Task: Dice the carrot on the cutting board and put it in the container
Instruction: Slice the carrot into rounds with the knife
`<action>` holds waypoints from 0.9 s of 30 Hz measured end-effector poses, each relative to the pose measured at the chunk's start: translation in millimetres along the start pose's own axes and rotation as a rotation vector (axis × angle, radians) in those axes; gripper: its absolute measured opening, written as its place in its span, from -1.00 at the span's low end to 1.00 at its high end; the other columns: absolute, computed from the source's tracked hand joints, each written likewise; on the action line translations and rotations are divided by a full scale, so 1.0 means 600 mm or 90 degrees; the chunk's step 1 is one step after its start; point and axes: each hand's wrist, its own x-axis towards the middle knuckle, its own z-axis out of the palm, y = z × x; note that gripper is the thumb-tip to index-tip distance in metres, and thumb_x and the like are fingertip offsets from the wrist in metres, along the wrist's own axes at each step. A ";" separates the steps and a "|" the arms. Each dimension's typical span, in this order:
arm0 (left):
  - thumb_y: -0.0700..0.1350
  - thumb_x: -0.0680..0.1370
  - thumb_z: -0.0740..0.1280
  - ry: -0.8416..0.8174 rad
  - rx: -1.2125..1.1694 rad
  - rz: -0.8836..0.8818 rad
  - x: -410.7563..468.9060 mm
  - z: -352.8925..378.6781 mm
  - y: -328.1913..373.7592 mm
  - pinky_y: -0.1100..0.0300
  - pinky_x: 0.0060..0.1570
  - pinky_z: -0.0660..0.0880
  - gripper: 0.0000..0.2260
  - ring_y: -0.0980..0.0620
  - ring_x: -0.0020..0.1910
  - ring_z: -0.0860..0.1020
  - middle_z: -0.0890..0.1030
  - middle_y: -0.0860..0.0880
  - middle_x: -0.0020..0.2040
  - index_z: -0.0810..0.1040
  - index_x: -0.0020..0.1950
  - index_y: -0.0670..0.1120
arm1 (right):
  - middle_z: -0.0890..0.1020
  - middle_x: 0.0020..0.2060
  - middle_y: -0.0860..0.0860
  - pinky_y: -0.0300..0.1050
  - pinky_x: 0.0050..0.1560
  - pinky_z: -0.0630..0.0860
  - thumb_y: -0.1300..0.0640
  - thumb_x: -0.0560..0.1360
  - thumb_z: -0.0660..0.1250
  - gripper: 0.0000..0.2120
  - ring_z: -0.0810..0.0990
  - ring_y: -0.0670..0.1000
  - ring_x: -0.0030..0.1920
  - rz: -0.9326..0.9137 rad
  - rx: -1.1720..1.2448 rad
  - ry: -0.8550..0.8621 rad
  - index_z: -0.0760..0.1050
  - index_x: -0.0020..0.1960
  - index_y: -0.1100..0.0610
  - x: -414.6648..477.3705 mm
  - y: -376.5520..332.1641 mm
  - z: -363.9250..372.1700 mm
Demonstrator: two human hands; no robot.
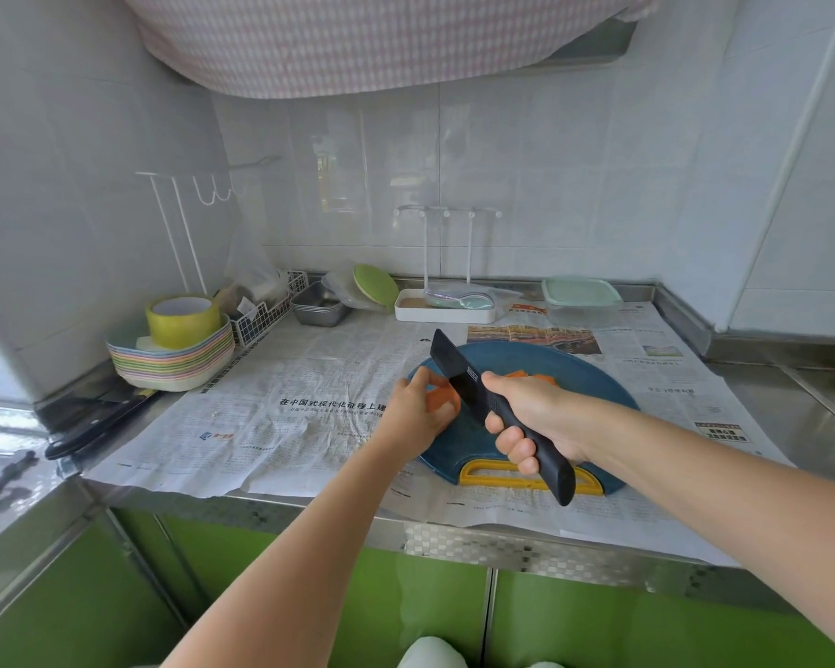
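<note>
A blue round cutting board point(574, 378) with a yellow handle lies on newspaper at the counter's front. Orange carrot pieces point(442, 397) lie on its left half, partly hidden by my hands and the blade. My left hand point(418, 414) pinches one carrot piece at the board's left edge. My right hand point(526, 417) grips the handle of a black knife point(454, 361), whose blade points up and away over the carrot. A clear container with a pale green lid point(580, 294) stands at the back right, near the wall.
At the left stands a stack of pastel plates point(174, 361) with a roll of yellow tape on top. A wire basket point(261, 315), metal trays point(319, 308), a green bowl point(376, 286) and a white rack tray point(447, 308) line the back. Another dark knife point(97, 421) lies at the far left.
</note>
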 end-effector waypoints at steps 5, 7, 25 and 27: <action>-0.01 0.56 0.29 -0.013 0.006 -0.007 0.006 -0.003 0.002 0.22 -0.03 0.30 -0.68 -0.04 0.02 0.41 0.32 -0.05 0.07 0.37 0.30 -0.02 | 0.31 -0.58 -0.01 -0.31 -0.61 0.25 -0.29 0.62 0.01 -0.46 0.25 -0.06 -0.65 0.008 0.002 -0.020 0.31 -0.29 0.12 0.004 -0.004 -0.005; 0.00 0.55 0.30 -0.013 0.012 -0.016 0.008 0.000 0.000 0.20 0.01 0.30 -0.67 -0.11 0.12 0.42 0.32 -0.05 0.07 0.37 0.29 0.00 | 0.30 -0.59 -0.02 -0.31 -0.63 0.25 -0.30 0.61 0.01 -0.46 0.24 -0.06 -0.66 0.018 -0.006 -0.023 0.30 -0.29 0.12 0.004 -0.007 -0.006; -0.01 0.54 0.30 -0.028 0.033 -0.022 0.022 0.005 -0.008 0.01 0.19 0.36 -0.64 -0.20 0.19 0.39 0.35 -0.13 0.14 0.34 0.31 -0.01 | 0.31 -0.59 -0.01 -0.31 -0.59 0.25 -0.31 0.61 0.01 -0.45 0.25 -0.05 -0.64 0.030 -0.050 -0.007 0.30 -0.29 0.12 0.030 -0.013 0.006; -0.01 0.54 0.30 -0.029 0.028 -0.019 0.022 0.005 -0.010 0.02 0.19 0.36 -0.64 -0.20 0.19 0.39 0.33 -0.11 0.11 0.34 0.31 -0.01 | 0.31 -0.59 -0.01 -0.31 -0.59 0.26 -0.31 0.61 0.00 -0.45 0.25 -0.05 -0.64 0.030 -0.052 -0.005 0.30 -0.29 0.12 0.033 -0.012 0.008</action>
